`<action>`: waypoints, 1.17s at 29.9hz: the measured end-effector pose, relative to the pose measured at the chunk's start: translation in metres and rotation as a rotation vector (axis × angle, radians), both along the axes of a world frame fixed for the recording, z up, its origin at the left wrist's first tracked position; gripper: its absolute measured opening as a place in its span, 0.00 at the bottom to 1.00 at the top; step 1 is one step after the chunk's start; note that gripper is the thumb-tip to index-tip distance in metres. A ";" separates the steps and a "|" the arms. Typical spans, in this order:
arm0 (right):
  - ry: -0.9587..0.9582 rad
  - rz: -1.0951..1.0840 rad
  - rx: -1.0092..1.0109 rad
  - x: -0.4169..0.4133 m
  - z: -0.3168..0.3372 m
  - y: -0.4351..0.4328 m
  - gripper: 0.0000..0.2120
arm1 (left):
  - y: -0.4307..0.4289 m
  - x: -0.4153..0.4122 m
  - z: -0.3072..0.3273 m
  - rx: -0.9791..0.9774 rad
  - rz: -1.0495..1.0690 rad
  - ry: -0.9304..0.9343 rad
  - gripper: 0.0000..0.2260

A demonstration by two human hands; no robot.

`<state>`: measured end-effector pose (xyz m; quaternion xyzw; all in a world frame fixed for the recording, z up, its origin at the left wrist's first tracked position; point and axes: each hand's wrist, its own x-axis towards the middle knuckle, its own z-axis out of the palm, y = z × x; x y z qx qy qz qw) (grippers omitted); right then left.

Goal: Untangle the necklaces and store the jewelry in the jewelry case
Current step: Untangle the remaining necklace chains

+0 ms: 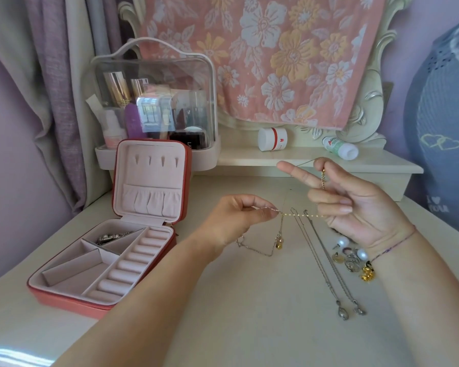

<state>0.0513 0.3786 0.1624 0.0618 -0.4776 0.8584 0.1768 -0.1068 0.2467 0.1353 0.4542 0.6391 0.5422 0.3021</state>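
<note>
A thin gold chain (300, 215) is stretched in the air between my two hands above the table. My left hand (239, 217) pinches one end together with a silver chain (255, 250) that droops to the table and carries a small gold pendant (279, 241). My right hand (353, 205) pinches the gold chain's other part near its clasp, with the index finger pointing left. Two silver necklaces (326, 266) with pendants lie on the table under my right hand. The red jewelry case (112, 250) stands open at the left, with a silver piece in its back compartment.
Pearl earrings, rings and a gold piece (353, 258) lie in a small heap by my right wrist. A clear cosmetics organizer (154, 102) stands behind the case. A white jar (272, 139) and a small bottle (341, 148) lie on the raised shelf.
</note>
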 end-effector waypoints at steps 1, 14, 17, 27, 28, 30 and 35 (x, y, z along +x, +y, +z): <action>-0.014 -0.025 0.019 0.000 0.000 0.000 0.13 | 0.000 0.000 0.000 0.009 -0.003 -0.018 0.04; -0.068 -0.201 0.088 -0.008 -0.004 0.001 0.21 | 0.002 -0.001 -0.008 -0.095 0.010 0.085 0.08; -0.051 -0.176 0.070 -0.008 -0.004 0.000 0.19 | 0.003 0.001 -0.009 -0.056 0.031 0.060 0.06; -0.042 -0.160 0.068 -0.010 -0.005 0.001 0.16 | 0.002 0.005 -0.006 -0.070 0.028 0.035 0.11; -0.043 -0.159 0.068 -0.010 -0.005 0.001 0.17 | 0.003 0.003 -0.006 -0.087 0.041 0.047 0.10; -0.046 -0.158 0.065 -0.010 -0.005 0.000 0.18 | 0.003 0.003 -0.006 -0.109 0.051 0.072 0.07; -0.041 -0.155 0.053 -0.009 -0.004 0.000 0.18 | 0.003 0.003 -0.009 -0.059 0.042 0.094 0.07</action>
